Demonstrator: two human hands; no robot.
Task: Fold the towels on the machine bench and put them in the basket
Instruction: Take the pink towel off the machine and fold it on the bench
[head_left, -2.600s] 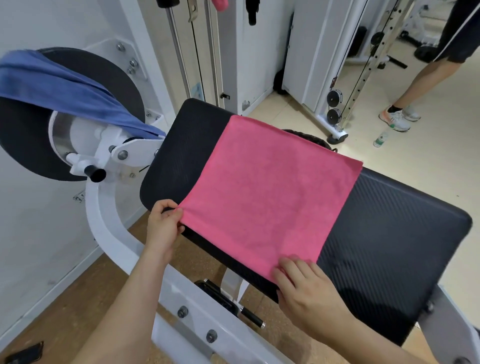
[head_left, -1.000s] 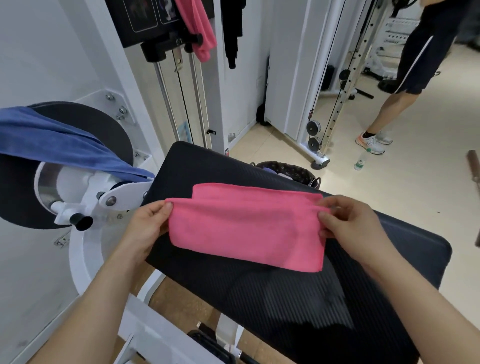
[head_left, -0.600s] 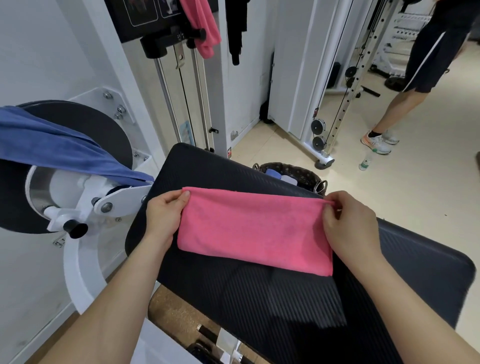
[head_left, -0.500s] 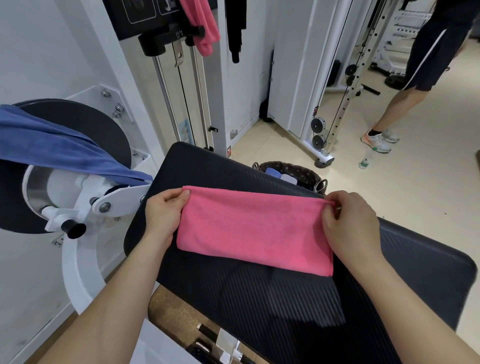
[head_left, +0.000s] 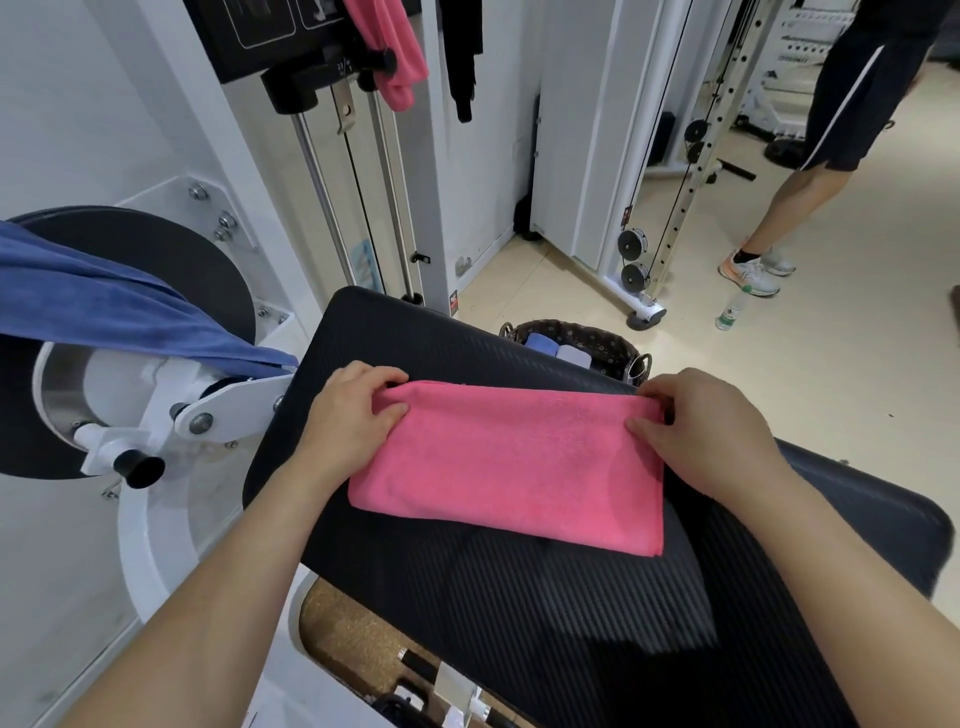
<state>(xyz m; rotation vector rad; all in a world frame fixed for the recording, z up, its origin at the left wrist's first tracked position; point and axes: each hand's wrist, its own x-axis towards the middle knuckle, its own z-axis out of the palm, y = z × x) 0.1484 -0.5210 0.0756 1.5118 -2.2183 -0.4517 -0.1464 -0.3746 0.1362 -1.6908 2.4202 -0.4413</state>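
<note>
The likeliest slip from here is the two layers of the pink towel (head_left: 509, 467) sliding out of line. It is folded in half into a long band, and if one end is carried across to meet the other with only the top layer pinched, the lower layer would drag on the ribbed pad and the fold would come out skewed. A second risk is the drop. The towel's far side runs close along the far edge of the bench (head_left: 571, 649), and the basket (head_left: 615, 345) stands on the floor just beyond that edge, half hidden by the pad. A careless push forward could send the towel over unfinished, or a blind toss could catch the rim and spill onto the floor. The blue towel (head_left: 114, 306) is draped over the machine's round disc beyond the bench's left end, well apart from the work, so I doubt it will get tangled in it.

The towel lies flat across the bench, nearer the far edge than the near one, with bare pad showing in front of it. The left hand (head_left: 348, 415) grips its far left corner, thumb on top and fingers curled over the edge. The right hand (head_left: 711, 431) holds the far right corner the same way, thumb pressed on the cloth and fingers wrapped behind. The towel spans the whole gap between them, and its near edge lies free.
</note>
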